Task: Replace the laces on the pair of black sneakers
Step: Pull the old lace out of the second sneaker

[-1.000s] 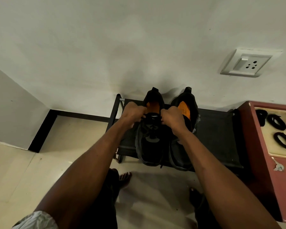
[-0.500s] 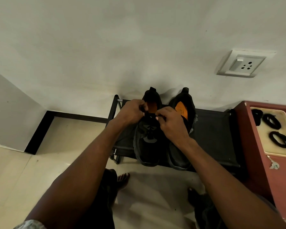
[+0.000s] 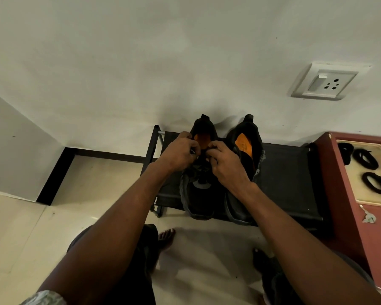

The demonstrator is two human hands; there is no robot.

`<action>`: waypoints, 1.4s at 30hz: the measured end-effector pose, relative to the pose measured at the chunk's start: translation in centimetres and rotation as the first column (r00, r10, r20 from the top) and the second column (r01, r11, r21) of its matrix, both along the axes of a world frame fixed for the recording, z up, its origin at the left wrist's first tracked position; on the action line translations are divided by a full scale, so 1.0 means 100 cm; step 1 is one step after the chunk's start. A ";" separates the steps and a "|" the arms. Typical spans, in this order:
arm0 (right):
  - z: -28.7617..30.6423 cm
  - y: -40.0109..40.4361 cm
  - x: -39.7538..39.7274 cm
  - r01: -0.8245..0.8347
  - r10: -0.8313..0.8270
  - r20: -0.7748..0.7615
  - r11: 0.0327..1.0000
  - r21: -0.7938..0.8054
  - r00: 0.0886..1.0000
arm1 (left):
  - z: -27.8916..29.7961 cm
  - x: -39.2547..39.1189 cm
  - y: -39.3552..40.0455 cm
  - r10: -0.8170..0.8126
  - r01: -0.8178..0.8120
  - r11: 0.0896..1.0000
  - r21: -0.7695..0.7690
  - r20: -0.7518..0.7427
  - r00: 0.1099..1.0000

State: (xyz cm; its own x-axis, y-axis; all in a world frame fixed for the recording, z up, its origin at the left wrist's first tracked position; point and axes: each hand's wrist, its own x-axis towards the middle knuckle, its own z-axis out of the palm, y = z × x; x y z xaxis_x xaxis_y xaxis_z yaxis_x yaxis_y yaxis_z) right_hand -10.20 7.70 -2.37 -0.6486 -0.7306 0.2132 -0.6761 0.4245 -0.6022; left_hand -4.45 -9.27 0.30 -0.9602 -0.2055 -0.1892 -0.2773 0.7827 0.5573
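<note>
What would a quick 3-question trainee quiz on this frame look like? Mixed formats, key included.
1. True or false: both sneakers stand on the black rack.
2. Which sneaker are the left hand and right hand working on? A) left sneaker B) right sneaker C) neither
3. Fill in: the coiled black laces lie on a ____-coloured mat on the red cabinet.

Key: 1 true; 2 A; 3 cream
</note>
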 end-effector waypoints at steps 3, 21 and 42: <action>0.002 -0.005 -0.005 0.186 -0.174 0.168 0.981 -0.058 0.970 | -0.001 0.000 -0.003 0.033 -0.030 0.997 0.067 -0.046 0.998; 0.023 -0.010 -0.010 0.597 -0.077 0.883 0.764 -0.247 0.463 | 0.018 -0.008 0.006 0.393 -0.323 0.717 0.618 0.024 0.919; 0.053 0.013 -0.038 0.703 0.179 0.931 0.613 -0.359 0.320 | 0.056 0.004 -0.024 0.525 -0.188 0.265 0.946 0.023 0.851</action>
State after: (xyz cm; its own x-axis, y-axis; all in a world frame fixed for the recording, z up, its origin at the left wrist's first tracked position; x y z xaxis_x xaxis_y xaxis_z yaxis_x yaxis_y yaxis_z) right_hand -14.03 9.04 2.95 -0.8566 -0.4000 -0.3260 0.4648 -0.3239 -0.8240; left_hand -4.08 -11.64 5.87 -0.8711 -0.4053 -0.2774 -0.1102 -0.3891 0.9146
